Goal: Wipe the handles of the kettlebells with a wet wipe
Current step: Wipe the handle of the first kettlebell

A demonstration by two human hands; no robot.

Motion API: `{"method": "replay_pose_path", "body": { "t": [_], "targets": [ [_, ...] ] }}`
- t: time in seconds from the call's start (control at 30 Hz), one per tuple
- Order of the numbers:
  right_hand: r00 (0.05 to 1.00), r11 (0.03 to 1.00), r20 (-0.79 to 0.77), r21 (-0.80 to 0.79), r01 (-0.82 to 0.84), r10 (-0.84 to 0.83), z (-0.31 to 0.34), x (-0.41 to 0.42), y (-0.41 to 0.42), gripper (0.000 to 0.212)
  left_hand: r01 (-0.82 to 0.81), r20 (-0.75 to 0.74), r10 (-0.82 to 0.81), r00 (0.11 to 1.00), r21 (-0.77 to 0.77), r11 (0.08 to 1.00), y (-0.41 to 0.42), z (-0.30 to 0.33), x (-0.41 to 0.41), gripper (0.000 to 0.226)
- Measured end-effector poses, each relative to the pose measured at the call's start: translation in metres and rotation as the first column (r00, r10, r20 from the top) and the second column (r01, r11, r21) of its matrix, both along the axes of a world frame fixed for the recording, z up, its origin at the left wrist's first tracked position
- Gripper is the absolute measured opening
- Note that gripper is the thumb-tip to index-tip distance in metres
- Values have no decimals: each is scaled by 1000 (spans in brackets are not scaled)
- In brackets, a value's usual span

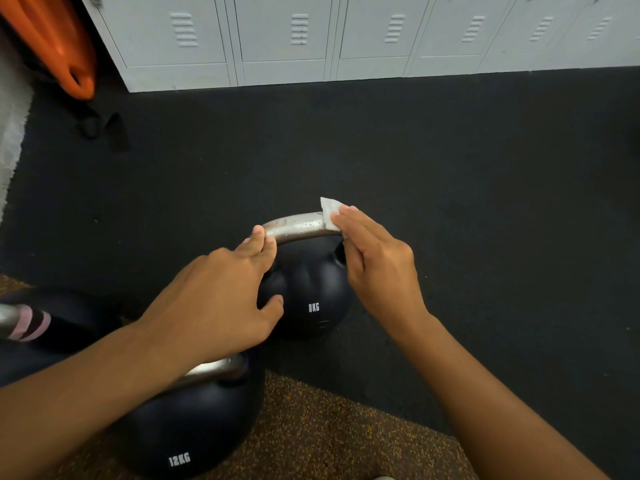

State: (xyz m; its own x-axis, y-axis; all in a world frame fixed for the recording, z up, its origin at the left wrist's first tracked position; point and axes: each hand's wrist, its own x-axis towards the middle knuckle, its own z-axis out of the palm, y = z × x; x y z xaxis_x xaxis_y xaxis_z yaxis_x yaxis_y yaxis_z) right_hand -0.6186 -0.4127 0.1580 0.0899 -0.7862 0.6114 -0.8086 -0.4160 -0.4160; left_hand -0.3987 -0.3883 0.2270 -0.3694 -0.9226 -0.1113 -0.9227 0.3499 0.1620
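A black kettlebell marked 8KG (311, 296) stands on the dark floor mat, its steel handle (298, 228) arching over the top. My right hand (377, 268) presses a white wet wipe (329, 209) against the right end of that handle, fingers wrapped over the wipe. My left hand (221, 299) rests on the left side of the same kettlebell, fingertips touching the handle's left end and thumb against the ball. A second black kettlebell marked 12KG (194, 431) stands nearer me, its handle partly hidden under my left forearm.
A third kettlebell with pink bands on its handle (31, 323) is at the left edge. Grey lockers (294, 39) line the far side. An orange object (55, 43) leans at the top left above a dark strap (104, 128). Speckled brown flooring (329, 434) lies near me.
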Motion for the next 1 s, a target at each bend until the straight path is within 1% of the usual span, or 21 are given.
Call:
{"method": "replay_pose_path", "body": {
  "t": [0.1, 0.2, 0.3, 0.43, 0.53, 0.77, 0.87, 1.0],
  "targets": [
    [999, 1000, 20, -10, 25, -25, -5, -4, 5, 31, 5, 8, -5, 1000, 1, 1000, 0, 1, 0, 81],
    [998, 999, 46, 29, 43, -44, -8, -9, 2, 32, -6, 13, 6, 1000, -2, 1000, 0, 1, -1, 83],
    [996, 997, 78, 68, 28, -33, -7, -9, -5, 32, -1, 22, 1, 1000, -7, 1000, 0, 0, -2, 83],
    [998, 995, 62, 97, 11, -17, -2, -3, -13, 31, 6, 14, -6, 1000, -15, 1000, 0, 0, -2, 82],
    [1000, 998, 21, 61, 13, -15, 2, 2, -14, 30, 14, 19, -13, 1000, -24, 1000, 1, 0, -2, 82],
    [1000, 1000, -11, -22, -3, 3, -10, 1, 3, 32, 19, 22, -19, 1000, -26, 999, -1, 1, -1, 81],
    [998, 999, 53, -7, 41, -41, -17, -4, 7, 31, 16, 14, -16, 1000, -31, 999, -1, 1, -1, 81],
    [970, 996, 230, 58, 65, -76, -15, -6, 8, 28, 21, 24, -21, 1000, -28, 999, -1, 3, -2, 81]
  ]
}}
